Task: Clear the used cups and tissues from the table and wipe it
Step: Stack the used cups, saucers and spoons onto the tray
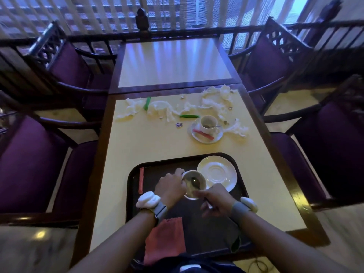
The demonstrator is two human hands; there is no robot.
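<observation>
Over the dark tray at the table's near edge, my left hand grips a white cup from its left side. My right hand pinches the handle of a spoon whose bowl lies inside that cup. An empty white saucer lies on the tray to the cup's right. A second cup with a spoon stands on its saucer farther up the table, a red sachet beside it. Torn white tissues are strewn across the table's far half.
On the tray lie a red sachet, a pink cloth and a grey cloth. Two green wrappers and a small blue wrapper lie among the tissues. Purple chairs flank the table; a second table adjoins behind.
</observation>
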